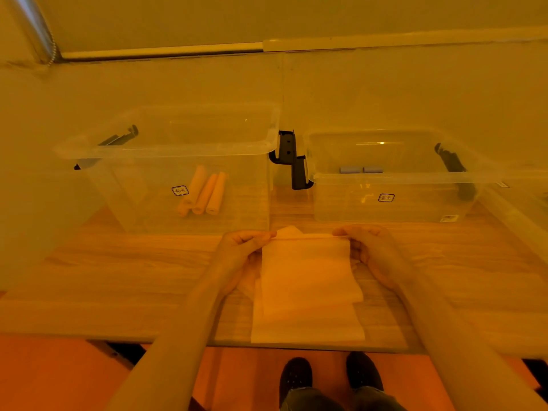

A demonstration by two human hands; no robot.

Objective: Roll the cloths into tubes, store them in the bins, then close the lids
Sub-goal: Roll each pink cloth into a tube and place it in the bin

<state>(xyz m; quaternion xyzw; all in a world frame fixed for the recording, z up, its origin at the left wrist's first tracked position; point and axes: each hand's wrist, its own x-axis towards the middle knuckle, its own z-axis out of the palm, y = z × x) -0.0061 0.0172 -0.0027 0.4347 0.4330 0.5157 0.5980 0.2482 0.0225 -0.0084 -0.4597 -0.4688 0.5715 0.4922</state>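
A pale cloth (308, 280) hangs over the wooden table (133, 271), its top edge stretched between my hands. My left hand (240, 250) pinches the top left corner and my right hand (367, 247) pinches the top right corner. Another pale cloth (308, 330) lies flat beneath it at the table's front edge. The left clear bin (124, 149) stands open and holds three rolled orange cloth tubes (204, 192). The right clear bin (394, 178) is open too, with two small bluish rolls (360, 169) inside.
Black latch handles (292, 161) hang between the two bins, with more at the outer ends (455, 170). A clear lid (522, 203) lies at the far right. A wall stands close behind the bins. My shoes (329, 375) show below the table edge.
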